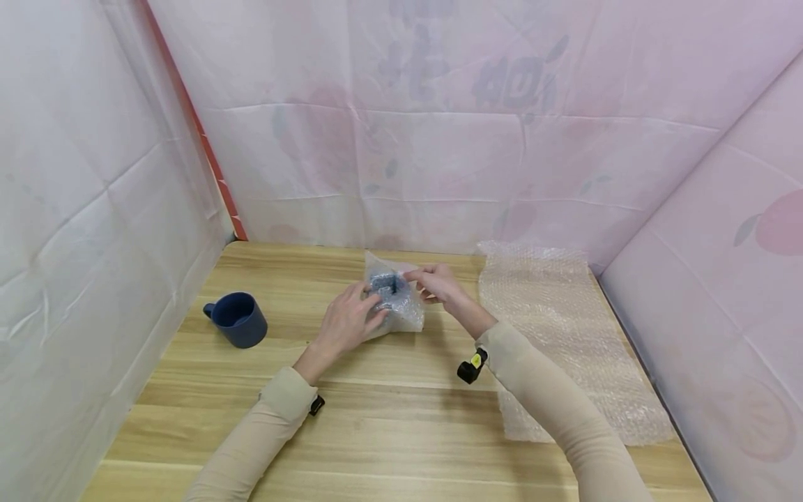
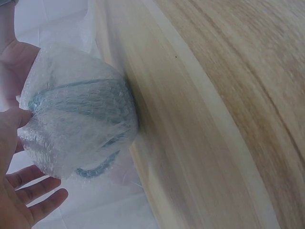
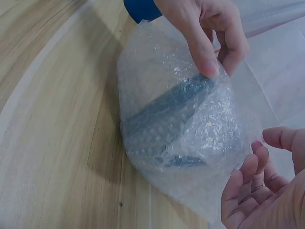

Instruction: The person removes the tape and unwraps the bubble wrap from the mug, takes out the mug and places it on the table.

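Note:
A blue mug wrapped in bubble wrap point(image 1: 401, 312) rests on the wooden table in front of me; its rim and handle show through the clear layers. My left hand point(image 1: 343, 319) holds it from the left side, thumb pressed on the wrap over the mug's rim in the right wrist view, other fingers spread around the side in the left wrist view. On the opposite side, my right hand point(image 1: 439, 284) pinches an edge of the bubble wrap point(image 3: 214, 129) between thumb and forefinger, its remaining fingers loosely curled.
A second, unwrapped blue mug point(image 1: 239, 322) stands at the left, handle turned left. On the right, a flat sheet of bubble wrap point(image 1: 546, 293) covers the table point(image 1: 376, 432) up to its right edge, partly under my right forearm. Draped sheets point(image 1: 439, 160) wall the back and sides.

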The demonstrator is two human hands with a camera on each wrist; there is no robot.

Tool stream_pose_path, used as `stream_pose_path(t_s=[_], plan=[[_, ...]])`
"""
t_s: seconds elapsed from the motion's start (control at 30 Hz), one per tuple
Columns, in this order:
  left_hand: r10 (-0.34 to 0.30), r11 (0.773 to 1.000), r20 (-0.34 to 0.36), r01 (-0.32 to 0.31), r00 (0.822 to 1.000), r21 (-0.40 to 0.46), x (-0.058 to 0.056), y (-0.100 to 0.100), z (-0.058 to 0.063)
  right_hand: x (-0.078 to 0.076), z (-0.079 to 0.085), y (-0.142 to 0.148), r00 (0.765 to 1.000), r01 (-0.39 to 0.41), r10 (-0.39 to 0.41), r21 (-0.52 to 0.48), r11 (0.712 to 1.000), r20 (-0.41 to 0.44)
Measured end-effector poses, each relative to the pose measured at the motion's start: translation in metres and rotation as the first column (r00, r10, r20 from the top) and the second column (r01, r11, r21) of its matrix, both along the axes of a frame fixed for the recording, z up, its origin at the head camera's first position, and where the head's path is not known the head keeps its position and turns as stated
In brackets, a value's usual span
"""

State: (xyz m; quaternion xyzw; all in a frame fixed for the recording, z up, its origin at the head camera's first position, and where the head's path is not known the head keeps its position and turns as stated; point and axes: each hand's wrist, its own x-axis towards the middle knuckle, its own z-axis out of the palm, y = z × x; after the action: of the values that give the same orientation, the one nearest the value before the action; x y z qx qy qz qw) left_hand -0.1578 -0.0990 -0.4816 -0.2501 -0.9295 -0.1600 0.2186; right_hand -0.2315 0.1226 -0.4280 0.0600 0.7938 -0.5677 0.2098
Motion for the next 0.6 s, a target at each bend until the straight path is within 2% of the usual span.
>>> stream_pose_path(t_s=[0.37,0.6], plan=[[0.000,1.000,0.006,0.000,1.000,0.001,0.0004,0.0004,-0.0005,-0.0016,-0.0058,0.0078,1.000,0.022,-0.022,-0.001,1.000,0.005],[0.012,1.000,0.024,-0.012,1.000,0.001,0.0011,0.0005,0.0003,-0.0077,-0.0100,0.0086,0.998,0.050,-0.050,0.001,0.999,0.023]])
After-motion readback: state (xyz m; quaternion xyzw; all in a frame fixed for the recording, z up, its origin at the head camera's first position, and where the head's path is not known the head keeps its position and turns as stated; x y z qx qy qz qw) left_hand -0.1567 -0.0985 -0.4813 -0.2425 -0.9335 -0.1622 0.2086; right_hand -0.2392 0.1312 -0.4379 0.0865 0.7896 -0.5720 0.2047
